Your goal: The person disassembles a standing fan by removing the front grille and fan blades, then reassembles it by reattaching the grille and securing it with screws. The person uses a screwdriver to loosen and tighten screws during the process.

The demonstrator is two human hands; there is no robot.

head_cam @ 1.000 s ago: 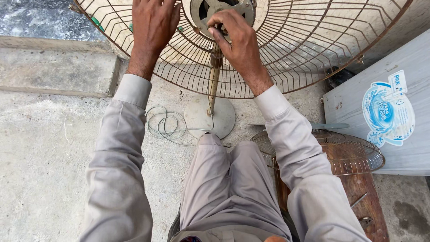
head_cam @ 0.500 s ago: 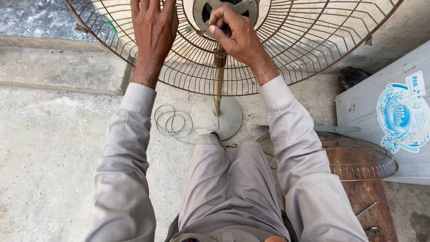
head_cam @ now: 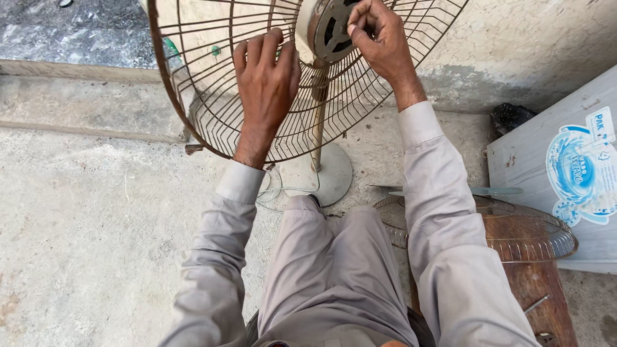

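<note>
A rusty wire fan guard (head_cam: 193,96) stands upright on a pedestal fan in front of me. My left hand (head_cam: 265,83) lies flat against its wires, fingers hooked over them. At the centre sits the grey motor housing (head_cam: 324,29). My right hand (head_cam: 379,38) is closed on the front of that housing, fingertips pinched at its middle; what they pinch is hidden. The fan's pole (head_cam: 318,132) drops to a round grey base (head_cam: 334,177) on the concrete floor.
A second wire guard (head_cam: 527,228) with a fan blade (head_cam: 495,191) lies on a wooden stool (head_cam: 533,289) at my right. A grey carton with a blue print (head_cam: 565,173) stands behind it. A white cord (head_cam: 273,189) is coiled by the base. A stone step (head_cam: 77,96) runs along the left.
The view has tipped down and drawn closer, so the guard and both hands sit lower and larger. Both hands keep their places on the guard and the housing.
</note>
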